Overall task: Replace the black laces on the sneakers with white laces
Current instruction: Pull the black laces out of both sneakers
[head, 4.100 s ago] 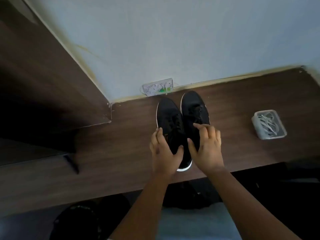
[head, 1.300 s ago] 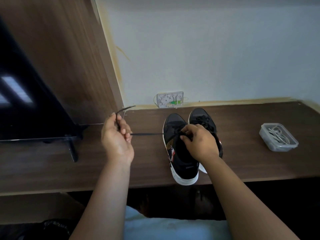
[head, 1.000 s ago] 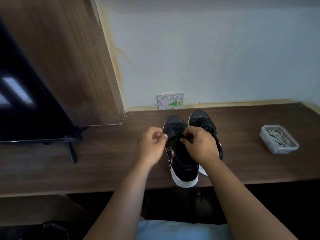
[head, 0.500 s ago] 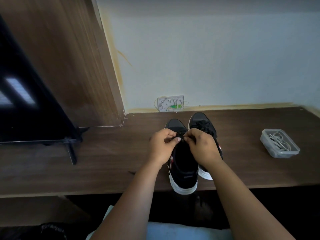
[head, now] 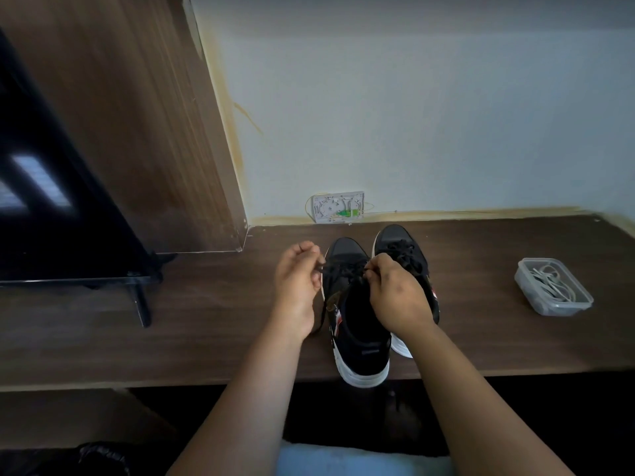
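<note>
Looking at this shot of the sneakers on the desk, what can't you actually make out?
Head view only:
- Eyelets of the left black sneaker: black laces on black, hidden by the left hand and right hand.
- Right black sneaker: heel covered by the right hand.
- White laces in the clear plastic tub: too small to count.

Bare forearms from wrist to elbow, no sleeve showing on either. Left hand (head: 298, 282) and right hand (head: 395, 297) without rings, watch or bands; short nails as far as visible on the fingers (head: 311, 250). Between the arms, at the bottom edge, a patch of light blue clothing (head: 360, 460), plain, no print or seam to be made out
</note>
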Demonstrator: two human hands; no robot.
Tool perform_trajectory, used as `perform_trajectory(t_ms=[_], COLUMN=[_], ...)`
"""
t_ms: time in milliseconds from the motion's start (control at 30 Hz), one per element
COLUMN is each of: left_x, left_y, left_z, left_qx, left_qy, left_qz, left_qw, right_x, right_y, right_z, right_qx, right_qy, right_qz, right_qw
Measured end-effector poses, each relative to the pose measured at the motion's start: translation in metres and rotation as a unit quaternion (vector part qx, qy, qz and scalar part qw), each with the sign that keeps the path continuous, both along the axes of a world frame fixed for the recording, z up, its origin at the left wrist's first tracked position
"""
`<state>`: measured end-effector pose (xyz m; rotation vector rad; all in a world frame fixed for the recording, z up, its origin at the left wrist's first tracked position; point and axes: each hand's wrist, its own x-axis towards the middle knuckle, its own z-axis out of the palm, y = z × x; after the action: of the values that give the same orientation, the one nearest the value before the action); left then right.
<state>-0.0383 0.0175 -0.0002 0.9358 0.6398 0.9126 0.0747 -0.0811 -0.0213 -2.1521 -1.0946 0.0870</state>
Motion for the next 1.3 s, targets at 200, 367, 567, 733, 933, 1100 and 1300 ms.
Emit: perform_trajectory(t_ms=[200,367,567,733,933,1100,1300], left_x=[-0.051,-0.021,0.014,0.008,-0.016,-0.031,-0.035], left_y=[0.023,0.016,-0.008,0.001,0.016,0.022,0.017], left_z=[0.022,-0.003,-0.030,-0.033,-0.002,0.012,0.010], left_qx=[0.007,0.322,0.467,0.432,0.047,-0.024,0.094], left_qy=[-0.182,0.223,0.330,0.341,0.117,0.006,0.049], left_qz=[-0.363,-0.081,-0.097,-0.148,-0.086,-0.126,-0.253], left_qw=[0.914,0.917,0.814,0.822,0.988,0.992,0.962], right_x=[0.001,0.004,0.001,0.001,0.018,0.010,0.001], right_y=[0.001,0.001,-0.006,-0.011,-0.029,-0.026,-0.019], right_z=[0.001,0.002,0.008,0.021,0.036,0.030,0.033], right_qx=[0.034,0.071,0.102,0.182,0.334,0.257,0.231], right_qy=[0.025,0.063,0.161,0.317,0.538,0.434,0.335], right_qz=[0.010,0.032,0.058,0.022,-0.035,0.006,-0.103], right_qw=[0.999,0.995,0.980,0.931,0.773,0.864,0.908])
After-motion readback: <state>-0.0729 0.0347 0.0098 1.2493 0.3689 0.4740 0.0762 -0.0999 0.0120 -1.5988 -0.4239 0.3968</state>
